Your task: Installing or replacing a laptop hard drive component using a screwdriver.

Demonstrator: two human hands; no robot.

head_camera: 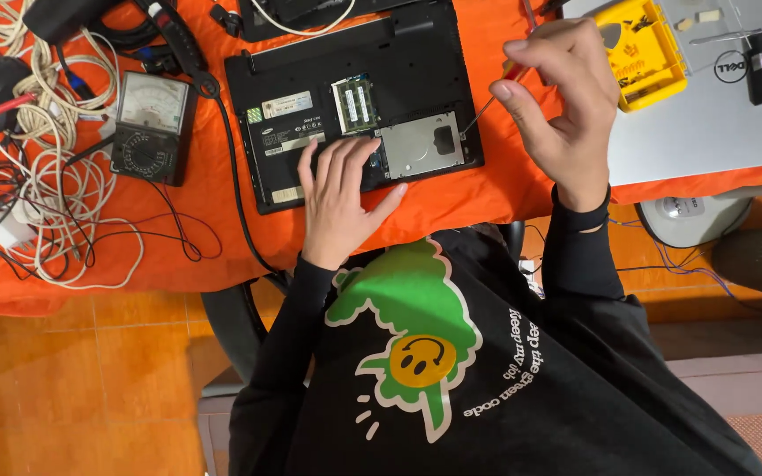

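Black laptop (354,106) lying upside down on orange cloth, bottom panel off, silver hard drive (420,145) and green memory sticks (353,103) exposed, slim screwdriver (480,113) tip slanted at the drive's corner

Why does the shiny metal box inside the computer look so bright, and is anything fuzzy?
In the head view, the silver drive in the upturned black laptop catches the room light evenly, with no harsh glare. The left hand casts only a soft shadow on the laptop. The right hand, holding a thin screwdriver, looks sharp, and the orange cloth looks crisp too.
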